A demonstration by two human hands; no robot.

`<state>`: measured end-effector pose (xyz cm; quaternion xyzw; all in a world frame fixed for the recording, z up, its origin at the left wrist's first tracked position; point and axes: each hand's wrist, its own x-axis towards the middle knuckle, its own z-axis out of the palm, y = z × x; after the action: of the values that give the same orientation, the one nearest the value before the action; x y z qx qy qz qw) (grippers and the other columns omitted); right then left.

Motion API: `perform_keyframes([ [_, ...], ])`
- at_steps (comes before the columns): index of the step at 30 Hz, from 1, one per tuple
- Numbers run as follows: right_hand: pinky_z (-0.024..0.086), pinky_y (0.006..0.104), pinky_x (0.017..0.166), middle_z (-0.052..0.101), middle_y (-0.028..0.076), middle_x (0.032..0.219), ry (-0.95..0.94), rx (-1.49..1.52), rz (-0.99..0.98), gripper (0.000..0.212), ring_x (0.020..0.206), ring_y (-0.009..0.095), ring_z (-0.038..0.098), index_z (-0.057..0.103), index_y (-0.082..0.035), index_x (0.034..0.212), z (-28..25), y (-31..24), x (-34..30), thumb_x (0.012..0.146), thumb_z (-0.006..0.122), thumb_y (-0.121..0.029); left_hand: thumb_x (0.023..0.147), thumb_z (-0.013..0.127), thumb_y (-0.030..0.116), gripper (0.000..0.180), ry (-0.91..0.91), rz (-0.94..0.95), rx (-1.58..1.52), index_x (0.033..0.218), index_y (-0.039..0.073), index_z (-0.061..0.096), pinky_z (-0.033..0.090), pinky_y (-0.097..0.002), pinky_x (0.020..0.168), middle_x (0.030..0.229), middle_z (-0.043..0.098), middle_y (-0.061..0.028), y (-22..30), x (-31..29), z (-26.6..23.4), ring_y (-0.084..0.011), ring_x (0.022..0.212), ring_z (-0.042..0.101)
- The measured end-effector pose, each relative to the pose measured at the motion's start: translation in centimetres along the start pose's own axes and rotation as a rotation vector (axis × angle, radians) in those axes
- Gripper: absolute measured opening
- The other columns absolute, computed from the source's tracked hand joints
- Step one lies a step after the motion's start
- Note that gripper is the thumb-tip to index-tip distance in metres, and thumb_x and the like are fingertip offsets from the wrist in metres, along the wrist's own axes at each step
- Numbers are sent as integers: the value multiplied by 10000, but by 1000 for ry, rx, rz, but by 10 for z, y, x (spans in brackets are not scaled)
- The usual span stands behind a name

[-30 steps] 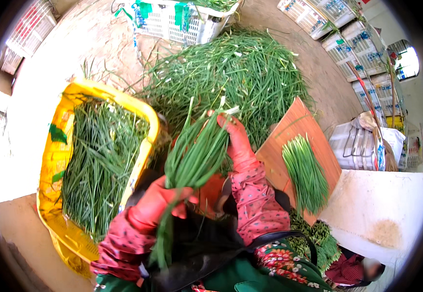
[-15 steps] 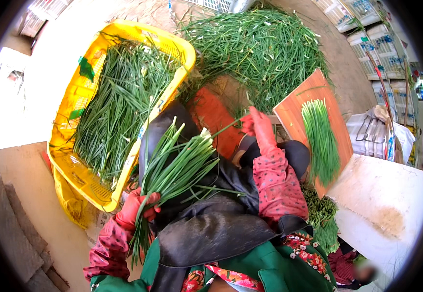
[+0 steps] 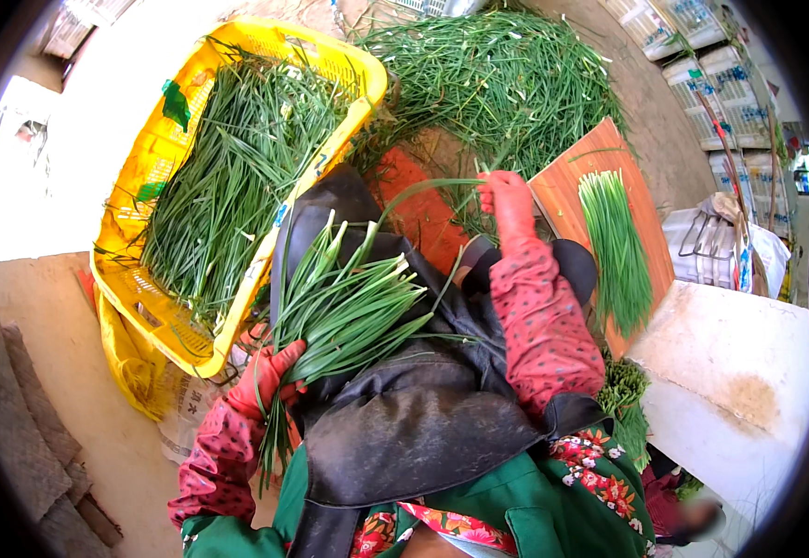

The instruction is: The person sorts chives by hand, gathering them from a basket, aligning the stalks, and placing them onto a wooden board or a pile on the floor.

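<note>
My left hand (image 3: 272, 374), in a red rubber glove, is closed around the lower part of a bunch of garlic chives (image 3: 353, 302) over my lap. The pale stem ends fan up and to the right. Ahead and to the right, my right hand (image 3: 509, 205), gloved alike, pinches one long chive leaf (image 3: 423, 185). That leaf arches from the top of the bunch to my fingertips. A dark apron (image 3: 395, 428) covers my lap beneath the bunch.
A yellow crate (image 3: 374, 79) of loose chives stands at left. A chive pile (image 3: 516, 84) covers the floor ahead. At right, a wooden board (image 3: 563, 177) bears a neat chive bundle (image 3: 616, 251). More bundles (image 3: 620, 400) and a person (image 3: 669, 502) are at lower right.
My right hand has moved up and slightly right, its extended fingers now curled in a pinch. The leaf now stretches in an arch from the bunch. My left hand still holds the bunch.
</note>
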<state>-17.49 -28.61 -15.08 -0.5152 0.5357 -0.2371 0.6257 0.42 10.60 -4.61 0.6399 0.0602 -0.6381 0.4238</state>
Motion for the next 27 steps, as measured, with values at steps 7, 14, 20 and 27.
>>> perform_keyframes([
  [7, 503, 301, 727, 681, 55, 884, -891, -501, -80, 281, 770, 137, 627, 669, -15, 994, 85, -39, -113, 831, 652, -243, 882, 643, 361, 308, 48, -2, -22, 884, 56, 603, 352, -257, 362, 600, 586, -45, -6, 0, -4, -136, 415, 508],
  [14, 515, 324, 672, 668, 68, 840, -378, -282, -46, 195, 737, 174, 624, 660, -9, 962, 82, -7, -73, 875, 560, -152, 887, 628, 390, 329, -53, 7, -22, 837, 65, 615, 318, -249, 354, 556, 564, -45, 0, 5, 3, -125, 369, 441],
  [20, 517, 342, 756, 583, 128, 1152, -431, -344, 35, 433, 878, 191, 616, 519, -64, 1285, 54, -60, -54, 871, 588, -170, 896, 608, 417, 374, -100, -11, -1, 841, 47, 618, 348, -268, 375, 564, 574, -58, -2, 9, -9, -128, 377, 445],
  [27, 468, 238, 537, 660, 38, 817, -779, -434, 51, 169, 688, 111, 609, 660, -30, 915, 123, -41, -79, 860, 589, -172, 903, 597, 411, 371, -154, -26, -38, 857, 44, 618, 352, -263, 382, 578, 583, -61, 1, 5, -14, -125, 382, 448],
])
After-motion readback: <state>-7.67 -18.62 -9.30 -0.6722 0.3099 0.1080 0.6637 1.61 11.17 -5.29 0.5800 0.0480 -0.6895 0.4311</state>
